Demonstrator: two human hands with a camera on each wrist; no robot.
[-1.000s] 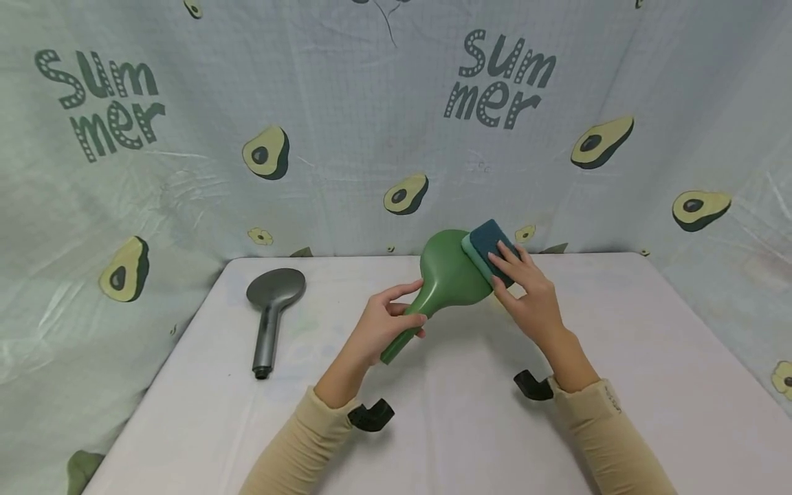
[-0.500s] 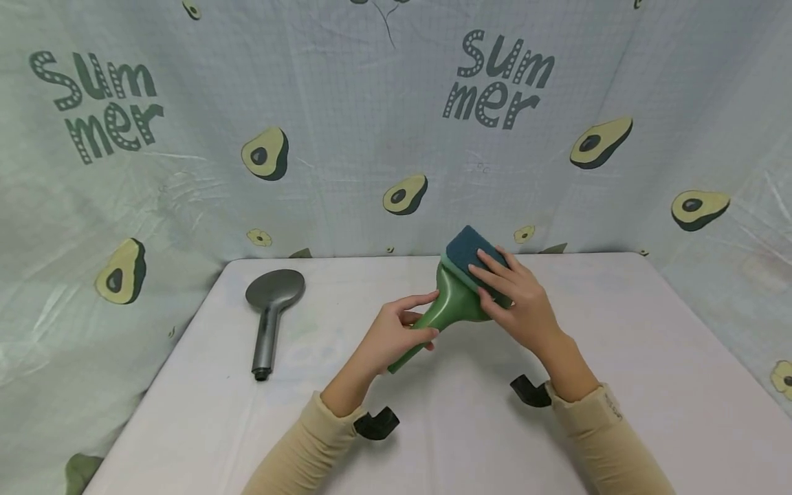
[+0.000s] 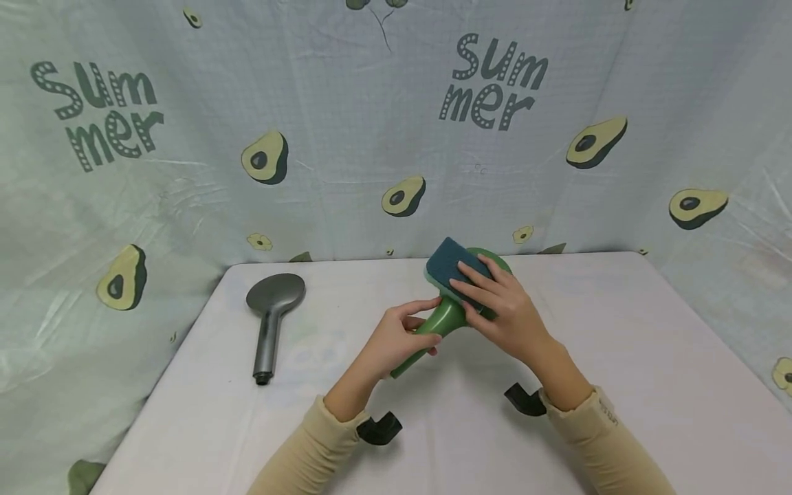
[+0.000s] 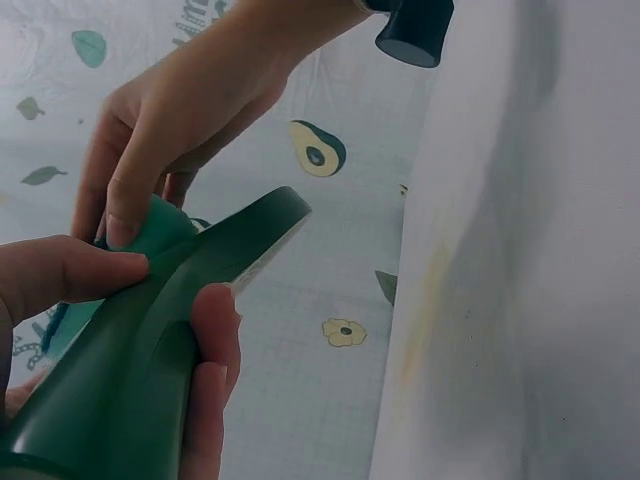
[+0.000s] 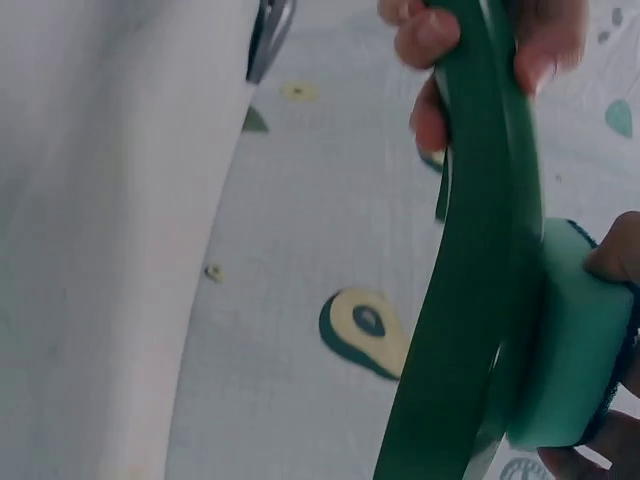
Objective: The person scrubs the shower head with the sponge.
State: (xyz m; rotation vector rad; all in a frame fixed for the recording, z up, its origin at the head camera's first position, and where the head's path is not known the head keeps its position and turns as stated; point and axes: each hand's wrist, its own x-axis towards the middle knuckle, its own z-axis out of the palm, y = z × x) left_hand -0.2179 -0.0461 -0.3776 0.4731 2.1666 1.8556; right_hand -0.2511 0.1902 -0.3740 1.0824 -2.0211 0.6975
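Note:
My left hand (image 3: 396, 340) grips the handle of a green shower head (image 3: 447, 317), which is held up above the table, tilted with its round end up and to the right. A sponge (image 3: 454, 267), dark blue on one side and light green on the other, is pinched in my right hand (image 3: 510, 313). Its light green side (image 5: 575, 350) lies against the back of the shower head in the right wrist view, covering part of the round end in the head view. In the left wrist view, fingers (image 4: 215, 320) wrap around the green handle (image 4: 120, 370).
A grey shower head (image 3: 275, 295) lies at the left of the white table (image 3: 346, 440), its handle toward the near edge. Behind the table hangs a pale curtain (image 3: 346, 89) with avocados and lettering. Black curved pieces stick out from both sleeve cuffs.
The sponge in my right hand has slid left and down across the green shower head, from its right rim toward the neck. My left hand, with the handle, has shifted slightly right and down.

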